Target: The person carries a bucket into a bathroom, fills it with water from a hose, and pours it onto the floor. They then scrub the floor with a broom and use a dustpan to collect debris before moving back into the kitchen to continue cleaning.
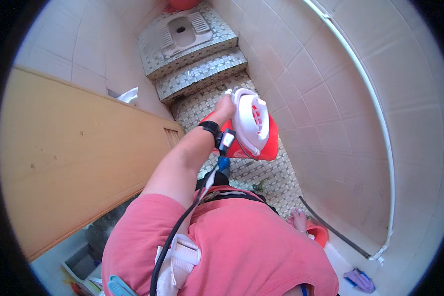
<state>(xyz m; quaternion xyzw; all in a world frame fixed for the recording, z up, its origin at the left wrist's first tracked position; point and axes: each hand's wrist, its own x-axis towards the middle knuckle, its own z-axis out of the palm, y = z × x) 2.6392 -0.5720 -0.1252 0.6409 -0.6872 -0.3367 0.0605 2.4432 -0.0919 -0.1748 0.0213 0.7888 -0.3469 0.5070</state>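
My left hand (225, 107) grips a red plastic mop bucket (273, 142) by its rim or handle, near the white end piece. A white wringer basket (248, 114) with slots sits in the bucket's top. The bucket looks tilted in front of my legs; whether it touches the floor is hidden. My right hand (299, 219) hangs low at my right side, close to a second red plastic container (318, 233). Its fingers look partly curled, and I cannot make out anything in them.
A squat toilet (187, 34) sits atop tiled steps (203, 72) ahead. On the left stands a wooden door (85, 148); a tiled wall (318, 122) with a white pipe (377, 96) is on the right. A dark hose (333, 227) and purple cloth (360, 280) lie lower right.
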